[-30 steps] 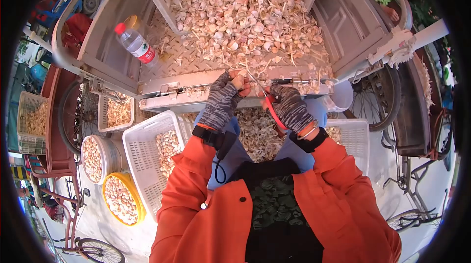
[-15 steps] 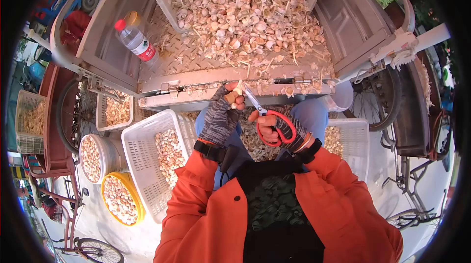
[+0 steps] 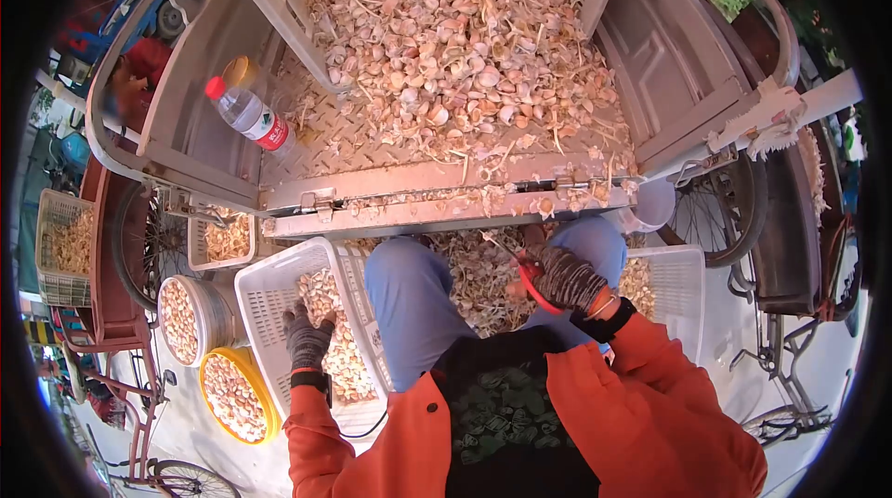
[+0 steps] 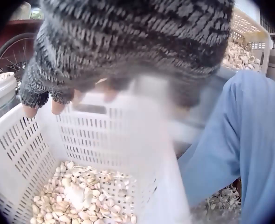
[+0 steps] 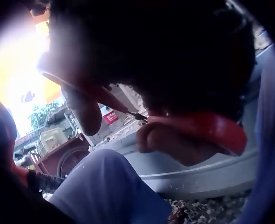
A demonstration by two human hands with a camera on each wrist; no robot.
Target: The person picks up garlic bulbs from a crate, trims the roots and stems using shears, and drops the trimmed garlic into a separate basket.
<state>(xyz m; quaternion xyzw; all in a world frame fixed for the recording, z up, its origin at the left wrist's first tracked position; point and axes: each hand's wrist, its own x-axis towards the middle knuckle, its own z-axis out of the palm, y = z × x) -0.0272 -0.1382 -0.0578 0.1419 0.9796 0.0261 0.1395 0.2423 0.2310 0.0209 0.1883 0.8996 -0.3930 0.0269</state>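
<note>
Head view looks down from above, left wrist close over its white crate (image 3: pixel 265 312); right (dark) perhaps faces leftward.

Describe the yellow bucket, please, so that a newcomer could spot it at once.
Find the large white crate under the left hand. Beside it, away from the left knee, stand a white bucket and the yellow bucket, both holding cloves. The bright yellow rim sets it apart.

Red-capped bottle (image 3: pixel 251 117), spoked wheel (image 3: pixel 193 481) at lower left, bicycle (image 3: pixel 792 420) at lower right, greenery (image 3: pixel 732 1) at upper right
</note>
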